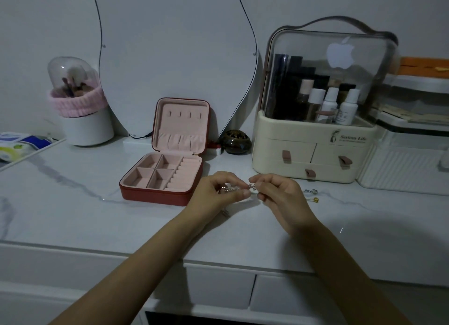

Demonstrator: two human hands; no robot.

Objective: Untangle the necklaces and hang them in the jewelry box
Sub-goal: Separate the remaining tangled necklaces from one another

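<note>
Still early, by the look of it: the left hand point(218, 191) and right hand point(274, 191) pinch a tangled silver necklace point(239, 188) in their fingers above the bench's middle; the open jewelry box point(170, 154) hooks hang bare

A glossy, smooth, marble-patterned surface point(73, 203). The jewelry box point(167, 159) has a matt red leather-like shell and soft pink velvety lining. Shiny silver metal necklaces point(239, 188). The cosmetics organizer point(315, 140) pairs clear plastic with glossy cream plastic. A fluffy pink cloth band point(77, 103).
</note>
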